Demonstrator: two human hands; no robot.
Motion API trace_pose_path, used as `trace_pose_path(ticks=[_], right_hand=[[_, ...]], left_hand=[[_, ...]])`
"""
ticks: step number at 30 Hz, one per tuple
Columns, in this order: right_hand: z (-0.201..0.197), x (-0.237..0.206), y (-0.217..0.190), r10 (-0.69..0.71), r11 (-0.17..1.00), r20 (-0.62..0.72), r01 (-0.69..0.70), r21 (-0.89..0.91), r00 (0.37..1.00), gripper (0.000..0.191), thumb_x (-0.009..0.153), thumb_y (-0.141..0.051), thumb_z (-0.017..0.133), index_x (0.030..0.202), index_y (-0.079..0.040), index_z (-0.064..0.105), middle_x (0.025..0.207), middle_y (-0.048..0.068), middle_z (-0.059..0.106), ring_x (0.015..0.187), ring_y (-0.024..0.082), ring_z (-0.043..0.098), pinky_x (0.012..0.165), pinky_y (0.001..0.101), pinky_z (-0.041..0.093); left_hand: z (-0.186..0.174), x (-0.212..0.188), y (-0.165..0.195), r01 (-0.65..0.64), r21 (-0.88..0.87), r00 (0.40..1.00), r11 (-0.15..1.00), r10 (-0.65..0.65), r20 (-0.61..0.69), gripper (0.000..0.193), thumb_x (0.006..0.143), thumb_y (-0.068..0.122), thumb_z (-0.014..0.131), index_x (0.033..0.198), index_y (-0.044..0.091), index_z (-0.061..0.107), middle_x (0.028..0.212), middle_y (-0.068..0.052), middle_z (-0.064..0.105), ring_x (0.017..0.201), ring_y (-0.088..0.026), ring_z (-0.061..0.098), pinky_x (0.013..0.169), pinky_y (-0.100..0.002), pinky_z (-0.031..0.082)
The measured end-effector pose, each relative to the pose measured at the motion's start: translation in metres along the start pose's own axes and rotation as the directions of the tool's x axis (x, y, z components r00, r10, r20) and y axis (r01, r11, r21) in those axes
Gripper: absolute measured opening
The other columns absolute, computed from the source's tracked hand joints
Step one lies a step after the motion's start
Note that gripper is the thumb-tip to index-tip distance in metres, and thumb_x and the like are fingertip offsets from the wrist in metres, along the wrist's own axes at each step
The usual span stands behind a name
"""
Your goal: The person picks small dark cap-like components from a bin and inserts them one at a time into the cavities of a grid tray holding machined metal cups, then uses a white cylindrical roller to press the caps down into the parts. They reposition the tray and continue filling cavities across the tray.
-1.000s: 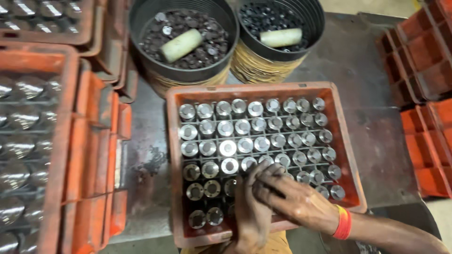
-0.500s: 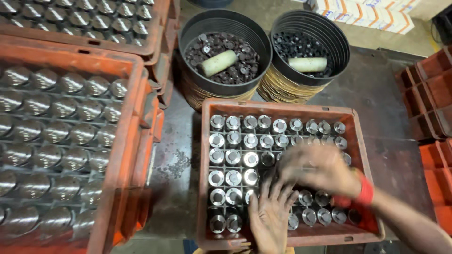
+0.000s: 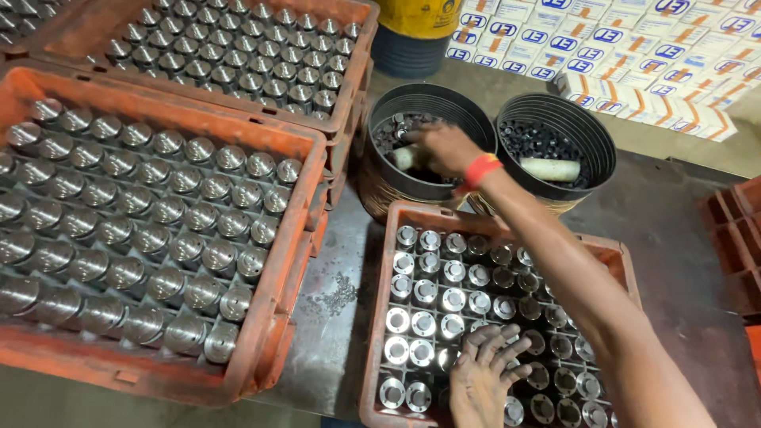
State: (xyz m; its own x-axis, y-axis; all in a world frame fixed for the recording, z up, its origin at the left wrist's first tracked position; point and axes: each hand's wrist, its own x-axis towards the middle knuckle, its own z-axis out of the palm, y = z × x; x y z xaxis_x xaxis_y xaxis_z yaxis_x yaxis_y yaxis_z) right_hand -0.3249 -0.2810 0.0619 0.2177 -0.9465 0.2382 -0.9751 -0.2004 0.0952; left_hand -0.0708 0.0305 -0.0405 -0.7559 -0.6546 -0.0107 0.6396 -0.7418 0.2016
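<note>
The person's right hand (image 3: pixel 444 148) reaches into the left black bucket (image 3: pixel 432 143), which stands just behind the small orange crate (image 3: pixel 495 317). Its fingers are curled down among the dark small parts (image 3: pixel 392 131) inside, beside a pale cylinder (image 3: pixel 404 157) lying in that bucket; whether the fingers grip anything cannot be told. A red wristband (image 3: pixel 482 169) sits on that wrist, and the forearm stretches back across the small orange crate.

The left hand (image 3: pixel 483 372) rests open, fingers spread, on the metal cylinders (image 3: pixel 428 293) standing upright in the near part of the small orange crate. It presses flat on their tops and grips nothing.

The small orange crate sits on the dark desk (image 3: pixel 674 230), its grid filled with shiny round-topped metal pieces. A second black bucket (image 3: pixel 555 147) stands just behind the crate, touching the first bucket on its right side; it holds dark parts and another pale cylinder (image 3: pixel 551 168).

To the left of the small orange crate lies a larger orange crate (image 3: pixel 158 230) packed with rows of metal cylinders lying tilted. Behind that, another full orange crate (image 3: pixel 238 55) is stacked. A scatter of tiny dark bits (image 3: pixel 339 295) lies on the desk between the larger crate and the small orange crate. Well behind the buckets are rows of white and blue cartons (image 3: pixel 618 47) and a yellow drum (image 3: pixel 416 24).
</note>
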Motion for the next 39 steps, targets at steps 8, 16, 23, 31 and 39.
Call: trace_pose_path(ticks=[8, 16, 23, 31, 39], right_hand=[[-0.040, -0.019, -0.028, 0.107, 0.994, -0.006, -0.107, 0.029, 0.994, 0.069, 0.087, -0.036, 0.074, 0.146, -0.014, 0.047, 0.119, 0.020, 0.063, 0.107, 0.041, 0.063, 0.092, 0.0586, 0.045], [-0.153, -0.211, -0.116, 0.223, 0.777, -0.064, -0.138, 0.614, 0.973, 0.076, 0.079, -0.035, 0.084, 0.140, -0.005, 0.049, 0.125, 0.016, 0.068, 0.106, 0.027, 0.071, 0.091, 0.0435, 0.055], [-0.133, -0.359, -0.184, 0.287, 0.628, 0.155, -0.308, 0.714, 0.945, 0.063, 0.069, -0.034, 0.098, 0.119, -0.010, 0.069, 0.110, 0.008, 0.077, 0.102, 0.019, 0.074, 0.088, 0.0349, 0.058], [-0.109, -0.401, -0.238, 0.779, -0.275, 0.202, 0.034, 0.961, 0.593, 0.095, 0.084, -0.032, 0.083, 0.154, -0.011, 0.023, 0.143, 0.015, 0.053, 0.127, 0.027, 0.059, 0.108, 0.0428, 0.049], [-0.106, -0.423, -0.245, 0.894, -0.271, 0.202, 0.123, 0.955, 0.400, 0.095, 0.083, -0.011, 0.086, 0.160, -0.009, 0.030, 0.129, 0.025, 0.061, 0.111, 0.034, 0.065, 0.091, 0.0455, 0.058]], left_hand=[[-0.012, 0.004, 0.000, 0.030, -0.005, 0.999, 1.000, -0.031, -0.026, 0.068, 0.086, 0.054, 0.059, 0.132, 0.005, 0.051, 0.135, -0.020, 0.060, 0.118, -0.031, 0.064, 0.090, -0.043, 0.055], [-0.002, -0.001, 0.022, -0.189, 0.444, 0.969, 0.876, 0.092, 0.230, 0.067, 0.093, 0.033, 0.073, 0.140, -0.008, 0.051, 0.111, -0.027, 0.066, 0.096, -0.025, 0.069, 0.078, -0.040, 0.062], [0.025, -0.031, 0.040, -0.140, 0.777, 0.990, 0.614, 0.081, 0.114, 0.068, 0.082, 0.032, 0.083, 0.135, -0.004, 0.061, 0.120, -0.019, 0.074, 0.113, -0.025, 0.070, 0.099, -0.035, 0.055], [0.045, -0.040, 0.028, -0.377, 0.818, 0.926, 0.435, 0.166, 0.338, 0.041, 0.078, 0.005, 0.089, 0.115, 0.002, 0.071, 0.126, -0.017, 0.070, 0.121, -0.032, 0.068, 0.099, -0.039, 0.058], [0.056, -0.044, 0.016, -0.749, 0.663, 0.659, -0.010, -0.117, 0.743, 0.033, 0.087, 0.005, 0.081, 0.118, 0.010, 0.071, 0.129, -0.012, 0.072, 0.126, -0.033, 0.069, 0.103, -0.042, 0.059]])
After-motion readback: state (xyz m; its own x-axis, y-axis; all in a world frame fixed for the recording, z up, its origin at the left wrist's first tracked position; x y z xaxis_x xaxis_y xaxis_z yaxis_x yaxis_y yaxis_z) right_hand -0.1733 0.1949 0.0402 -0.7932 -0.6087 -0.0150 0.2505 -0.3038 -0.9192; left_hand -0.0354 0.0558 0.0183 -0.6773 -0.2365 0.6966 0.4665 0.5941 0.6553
